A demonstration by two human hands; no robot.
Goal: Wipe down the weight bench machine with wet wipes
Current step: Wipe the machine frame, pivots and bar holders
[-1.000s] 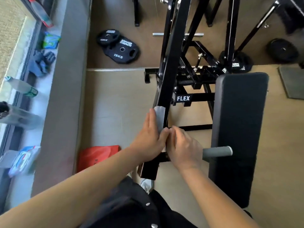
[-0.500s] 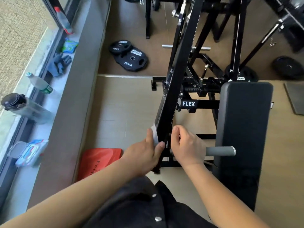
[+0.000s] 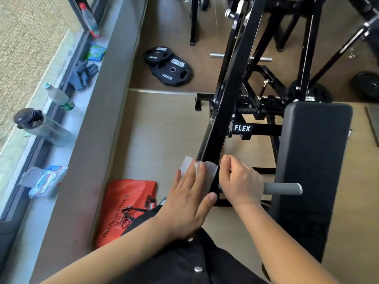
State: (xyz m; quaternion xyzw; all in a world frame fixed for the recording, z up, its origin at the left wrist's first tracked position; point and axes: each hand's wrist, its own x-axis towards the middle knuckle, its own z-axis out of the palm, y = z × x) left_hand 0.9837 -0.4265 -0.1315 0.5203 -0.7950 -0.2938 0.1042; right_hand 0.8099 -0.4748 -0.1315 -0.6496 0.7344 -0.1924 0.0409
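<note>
While my fingers press down, here is what I see:
Left fingers [image 3: 198, 171]: spread flat and extended, pinning the wet wipe [image 3: 209, 173] against the lower end of the slanted black bar [image 3: 229, 103]; the thumb reaches toward the bar's bottom edge.
Left hand [image 3: 187, 199]: palm down, wrist straight, bare forearm running back toward my lower left.
Right fingers [image 3: 225, 171]: curled inward, tips at the bar's right face, just beside the wipe; I cannot tell whether they pinch anything.
Right hand [image 3: 240, 185]: knuckles up, covering the inner end of the grey handle [image 3: 284, 188], forearm trailing to my lower right.
Weight bench machine: the bar rises up and away from my hands; the FLEX crossbar [image 3: 256, 129] sits behind it, the black pad [image 3: 311, 160] to the right.
Edges: the pad's long left edge runs close beside my right hand.
Open room: bare floor [image 3: 155, 136] left of the bar, bounded by the grey ledge [image 3: 98, 124] and an orange bag [image 3: 125, 210] near my left wrist; the weight plates [image 3: 170, 66] lie well apart, farther back.
</note>
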